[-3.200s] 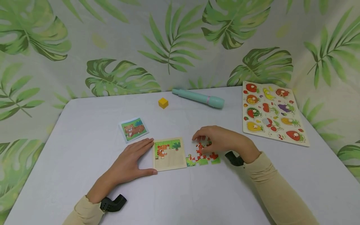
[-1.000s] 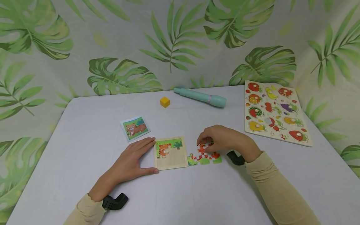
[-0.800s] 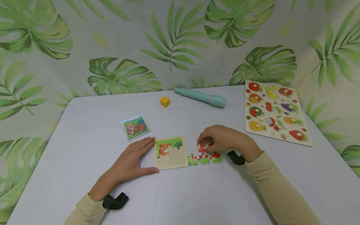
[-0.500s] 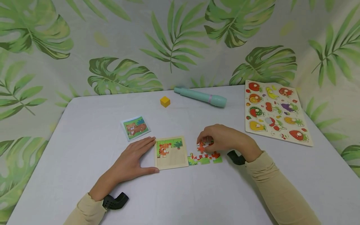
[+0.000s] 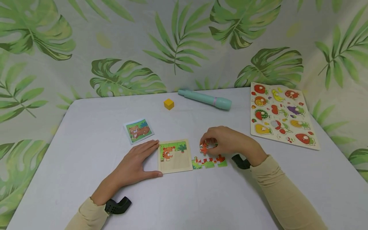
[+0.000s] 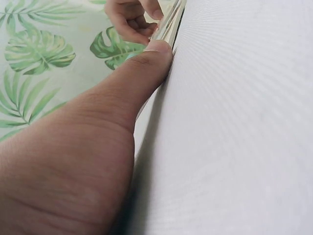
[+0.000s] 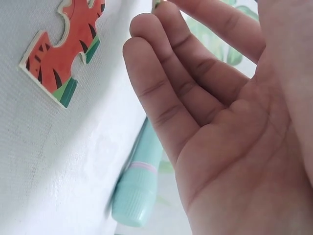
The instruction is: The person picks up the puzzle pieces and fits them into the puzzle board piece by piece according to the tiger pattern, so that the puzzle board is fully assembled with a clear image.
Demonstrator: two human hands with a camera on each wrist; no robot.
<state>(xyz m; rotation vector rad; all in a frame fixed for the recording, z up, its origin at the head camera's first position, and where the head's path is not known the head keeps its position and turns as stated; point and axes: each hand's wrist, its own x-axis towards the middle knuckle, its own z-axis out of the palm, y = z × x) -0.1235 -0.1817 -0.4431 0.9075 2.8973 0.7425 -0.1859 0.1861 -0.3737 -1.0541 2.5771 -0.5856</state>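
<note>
My left hand (image 5: 133, 164) rests at the left side of a square wooden puzzle tray (image 5: 179, 163), fingers at its upper corner and thumb at its lower corner. Part of a tiger picture fills the tray's top and left. To its right, my right hand (image 5: 227, 140) pinches an orange tiger puzzle piece (image 5: 203, 149) between thumb and fingers. Below that hand lie several loose puzzle pieces (image 5: 210, 164), the leftmost close against the tray. In the right wrist view, an orange striped puzzle piece (image 7: 73, 39) lies on the cloth near the palm. The pinching fingertips are mostly out of that view.
A tiger picture card (image 5: 138, 131) lies behind my left hand. Farther back are a yellow cube (image 5: 168, 104) and a mint-green tube-like object (image 5: 204, 99). A fruit peg board (image 5: 270, 115) stands at the right, on the white cloth.
My right hand has moved slightly left and away from me with the pinched tiger piece, which now sits apart from the lower row. My left hand stays at the tray.
</note>
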